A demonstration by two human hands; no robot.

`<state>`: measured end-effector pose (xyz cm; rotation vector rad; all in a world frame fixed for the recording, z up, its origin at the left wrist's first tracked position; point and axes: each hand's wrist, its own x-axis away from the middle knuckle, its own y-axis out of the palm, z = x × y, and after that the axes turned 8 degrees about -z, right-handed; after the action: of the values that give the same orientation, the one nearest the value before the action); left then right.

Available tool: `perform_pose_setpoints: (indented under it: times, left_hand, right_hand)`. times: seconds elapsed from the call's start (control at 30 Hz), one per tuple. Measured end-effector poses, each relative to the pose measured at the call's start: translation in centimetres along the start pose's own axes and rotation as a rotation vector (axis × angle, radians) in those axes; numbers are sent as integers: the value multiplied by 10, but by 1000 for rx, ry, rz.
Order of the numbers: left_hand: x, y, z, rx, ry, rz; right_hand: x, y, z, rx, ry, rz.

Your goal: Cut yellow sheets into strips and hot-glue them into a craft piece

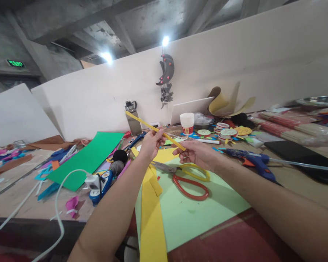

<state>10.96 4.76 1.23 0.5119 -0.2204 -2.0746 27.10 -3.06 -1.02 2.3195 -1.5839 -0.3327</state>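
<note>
A narrow yellow strip [140,120], which looks like paper or felt, is stretched slantwise between both hands above the table. My left hand [152,143] pinches it near the middle, its far end pointing up and left. At the strip's lower right end, my right hand [195,152] grips it between thumb and fingers. Below the hands, scissors [191,187] with one red and one yellow handle lie on a light green sheet [207,214]. A long yellow piece [152,225] lies along the sheet's left side, with a short yellow scrap [155,183] on top.
A blue glue gun [251,160] lies to the right, beside a black flat object [303,160]. On the left are a green sheet [89,158] and a blue power strip [102,187] with a white cable. A bottle [133,122] and white cups [187,122] stand behind.
</note>
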Motion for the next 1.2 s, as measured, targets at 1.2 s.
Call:
perform_pose_setpoints:
  times: [1.2]
  left_hand:
    - [2,-38,28,-1336,48,182]
  right_hand:
    - [4,13,20,1500,-418,342]
